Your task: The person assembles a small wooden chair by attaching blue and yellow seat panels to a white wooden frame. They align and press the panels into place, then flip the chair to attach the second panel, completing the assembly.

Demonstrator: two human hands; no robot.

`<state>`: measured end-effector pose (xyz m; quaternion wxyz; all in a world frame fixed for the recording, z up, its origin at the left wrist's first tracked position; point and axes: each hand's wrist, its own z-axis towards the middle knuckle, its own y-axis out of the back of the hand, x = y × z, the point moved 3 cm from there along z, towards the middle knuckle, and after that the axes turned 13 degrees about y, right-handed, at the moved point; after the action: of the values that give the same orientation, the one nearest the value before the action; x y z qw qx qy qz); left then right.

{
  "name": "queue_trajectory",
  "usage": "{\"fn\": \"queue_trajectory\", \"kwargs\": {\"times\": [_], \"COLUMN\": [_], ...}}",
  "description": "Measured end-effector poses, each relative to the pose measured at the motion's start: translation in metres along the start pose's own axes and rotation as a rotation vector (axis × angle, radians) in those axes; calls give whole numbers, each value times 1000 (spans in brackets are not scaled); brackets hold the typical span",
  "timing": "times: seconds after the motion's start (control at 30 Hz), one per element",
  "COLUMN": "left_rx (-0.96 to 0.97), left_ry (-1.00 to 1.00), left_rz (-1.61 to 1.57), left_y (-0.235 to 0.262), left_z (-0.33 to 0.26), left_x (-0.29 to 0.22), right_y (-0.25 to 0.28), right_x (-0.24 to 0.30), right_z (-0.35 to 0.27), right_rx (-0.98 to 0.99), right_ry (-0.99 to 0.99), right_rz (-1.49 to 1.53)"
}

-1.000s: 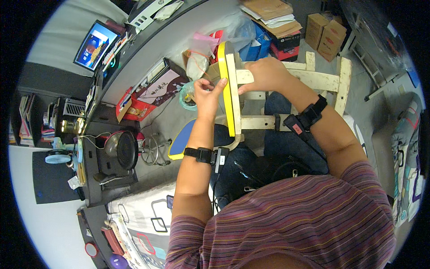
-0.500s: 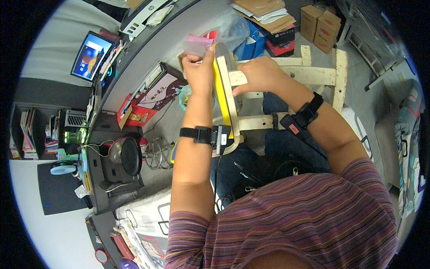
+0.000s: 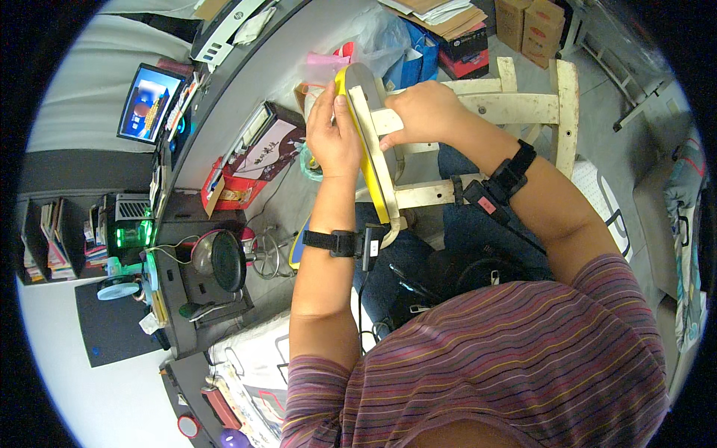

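A cream-coloured chair frame (image 3: 515, 108), scuffed and with small holes, lies tipped sideways in front of my lap. Its yellow-faced seat panel (image 3: 371, 175) stands on edge, with a grey rounded end at the top. My left hand (image 3: 334, 138) leans against the yellow face, fingers stretched upward and thumb by the edge. On the panel's other side, my right hand (image 3: 426, 113) is closed round a short cream block of the frame; some of its fingers are hidden behind the frame. Each wrist wears a black strap with a small box.
Left of the chair stand a red gift bag (image 3: 228, 187) and a desk with a monitor (image 3: 151, 102). A pan (image 3: 226, 260) sits lower left. Beyond the chair are plastic bags (image 3: 377, 41), a blue bag (image 3: 418, 63), stacked envelopes and cardboard boxes (image 3: 530, 30).
My left hand has uncurled from the panel's top edge and slid down, its fingers now straight. The panel's top has tilted slightly left. My right hand keeps its hold on the frame.
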<state>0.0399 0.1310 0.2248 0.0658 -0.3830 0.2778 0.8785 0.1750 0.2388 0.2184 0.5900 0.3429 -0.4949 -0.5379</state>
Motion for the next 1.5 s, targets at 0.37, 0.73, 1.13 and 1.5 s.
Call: {"fn": "queue_trajectory", "kwargs": {"times": [0.37, 0.73, 1.13, 1.5], "left_rx": [-151, -197, -23, 53], "left_ry": [-218, -336, 101, 148], "left_rz": [301, 432, 203, 135], "left_y": [-3, -5, -14, 0], "left_z": [-3, -6, -19, -56], "left_x": [0, -2, 4, 9], "right_y": [-3, -2, -5, -5], "right_x": [-1, 0, -2, -2], "right_z": [2, 3, 2, 2], "right_rx": [10, 31, 16, 6], "right_ry": [-26, -45, -53, -59], "right_rz": [-23, -8, -14, -28]}}
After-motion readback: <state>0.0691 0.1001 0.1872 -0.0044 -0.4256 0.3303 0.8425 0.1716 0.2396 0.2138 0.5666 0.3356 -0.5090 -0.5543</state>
